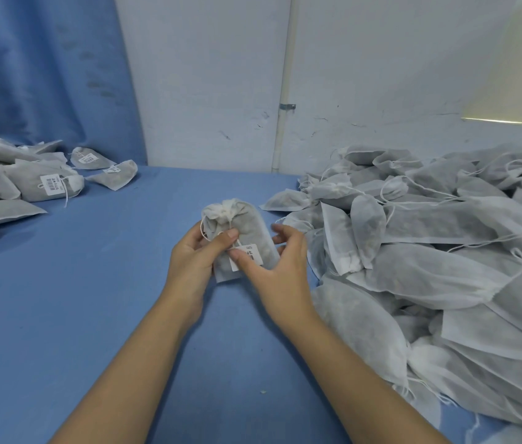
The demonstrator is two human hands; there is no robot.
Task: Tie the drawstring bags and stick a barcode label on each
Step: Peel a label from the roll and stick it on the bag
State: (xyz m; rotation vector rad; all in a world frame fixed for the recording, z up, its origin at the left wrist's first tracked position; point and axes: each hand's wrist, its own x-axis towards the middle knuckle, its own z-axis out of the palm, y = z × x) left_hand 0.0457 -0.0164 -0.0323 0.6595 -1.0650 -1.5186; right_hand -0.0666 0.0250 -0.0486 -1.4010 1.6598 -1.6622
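White fabric bag (pixel 248 224) is sitting between the hands above the blue table (pixel 93 283). The left hand (pixel 194 261) is gripping its side; the right hand (pixel 282 267) is pinching it, thumb pressing the label (pixel 253 251). Rubbing outward from the middle is probably going to seat the edges best.

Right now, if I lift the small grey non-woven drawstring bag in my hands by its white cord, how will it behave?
Probably floppy: the grey drawstring bag is thin fabric, crumpled at its neck. Likely light: the left hand and right hand hold it by fingertips. Being a soft flat pouch, it should not roll.
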